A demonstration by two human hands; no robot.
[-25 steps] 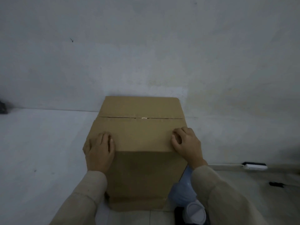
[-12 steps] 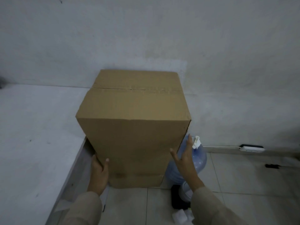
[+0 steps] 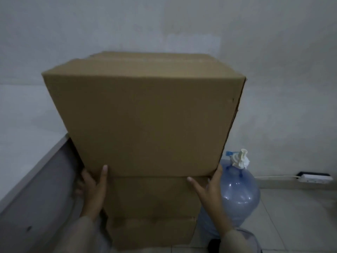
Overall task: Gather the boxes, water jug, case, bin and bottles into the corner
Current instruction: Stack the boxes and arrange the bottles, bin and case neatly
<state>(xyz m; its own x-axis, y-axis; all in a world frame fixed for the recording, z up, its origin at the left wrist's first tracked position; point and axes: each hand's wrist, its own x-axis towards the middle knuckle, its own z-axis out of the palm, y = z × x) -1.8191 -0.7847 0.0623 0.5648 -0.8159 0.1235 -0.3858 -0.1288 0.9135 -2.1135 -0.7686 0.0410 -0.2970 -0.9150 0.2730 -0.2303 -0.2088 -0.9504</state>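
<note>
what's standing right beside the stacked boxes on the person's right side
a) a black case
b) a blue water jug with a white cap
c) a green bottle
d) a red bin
b: a translucent blue water jug with a white cap stands on the tiled floor just right of the lower cardboard box, next to the right hand.

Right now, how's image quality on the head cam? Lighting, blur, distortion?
Head view: dim, flat light with a grey-blue cast and no glare; the front face of the upper box is in shade; its top edges are smeared by motion blur; wide-angle distortion tapers the box downward; left hand, right hand and water jug are soft but readable.
</note>
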